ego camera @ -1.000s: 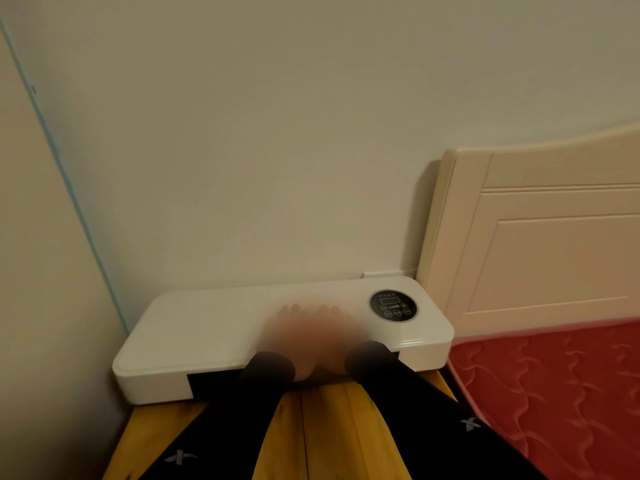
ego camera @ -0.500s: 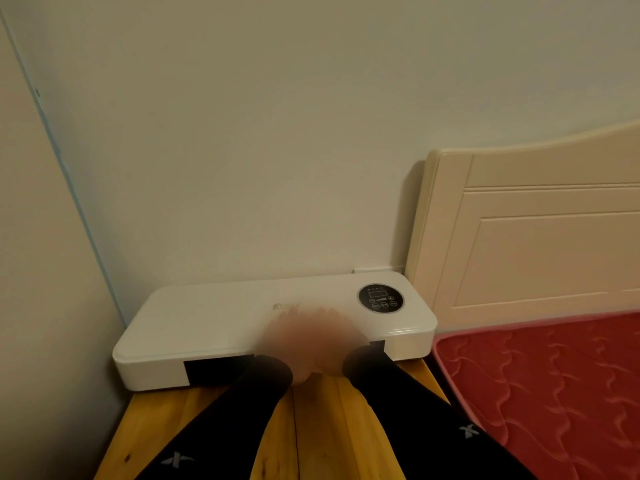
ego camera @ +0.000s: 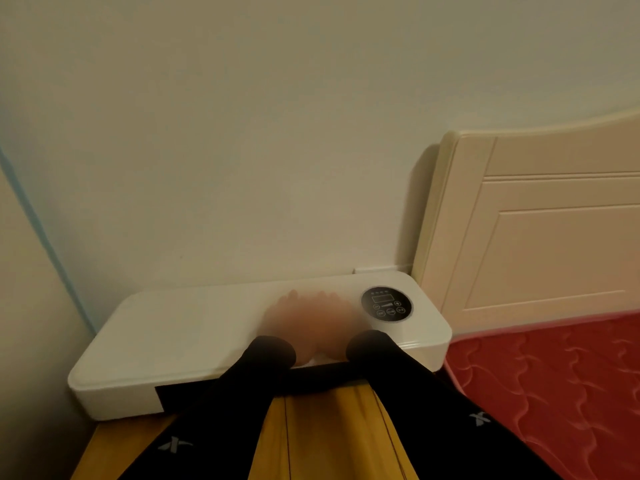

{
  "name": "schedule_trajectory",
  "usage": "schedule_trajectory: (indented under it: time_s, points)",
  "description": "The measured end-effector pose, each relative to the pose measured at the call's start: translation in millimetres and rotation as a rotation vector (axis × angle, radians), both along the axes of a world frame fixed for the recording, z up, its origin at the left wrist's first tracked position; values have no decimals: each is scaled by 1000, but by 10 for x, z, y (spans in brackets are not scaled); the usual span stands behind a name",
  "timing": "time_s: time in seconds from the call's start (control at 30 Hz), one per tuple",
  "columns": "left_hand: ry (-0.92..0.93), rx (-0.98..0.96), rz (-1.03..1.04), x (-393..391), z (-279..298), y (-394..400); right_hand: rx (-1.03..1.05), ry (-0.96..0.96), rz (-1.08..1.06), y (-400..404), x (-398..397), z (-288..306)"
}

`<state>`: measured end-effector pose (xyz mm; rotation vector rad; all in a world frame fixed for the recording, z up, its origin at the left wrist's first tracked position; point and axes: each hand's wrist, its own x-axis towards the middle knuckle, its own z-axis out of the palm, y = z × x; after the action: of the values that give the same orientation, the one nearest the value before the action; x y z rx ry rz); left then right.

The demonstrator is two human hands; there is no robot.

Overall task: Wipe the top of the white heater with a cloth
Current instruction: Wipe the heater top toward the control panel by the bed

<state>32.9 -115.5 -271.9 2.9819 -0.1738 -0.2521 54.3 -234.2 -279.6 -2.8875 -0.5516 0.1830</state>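
The white heater (ego camera: 180, 334) lies flat on a wooden stand against the wall, with a round black control panel (ego camera: 387, 304) at its right end. My left hand (ego camera: 289, 322) and my right hand (ego camera: 334, 323) lie side by side on the heater's top, just left of the panel. Both are blurred, and their fingers seem to stretch forward flat. A small pale patch (ego camera: 320, 360) shows between my wrists; it may be the cloth, but I cannot tell. Black sleeves cover both forearms.
The yellow wooden stand (ego camera: 325, 431) carries the heater. A cream headboard (ego camera: 540, 237) stands right of it, with a red mattress (ego camera: 554, 386) below. Walls close in behind and on the left.
Both hands stay flat on the heater's top and shift only slightly sideways near the panel. The camera view has swung a little.
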Motion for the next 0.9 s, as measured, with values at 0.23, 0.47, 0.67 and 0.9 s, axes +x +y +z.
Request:
schedule_trajectory:
  time_s: [0.23,0.47,0.67,0.9]
  points:
    - [-10,30,4,369,-18,4,20,-6,1,-2,332,-13]
    - [-20,43,-5,534,-21,5,34,-14,-1,-10,493,-37]
    - [-15,43,-5,480,12,-5,16,4,-8,6,469,5]
    - [9,47,7,306,46,-55,-15,30,-20,-27,291,63]
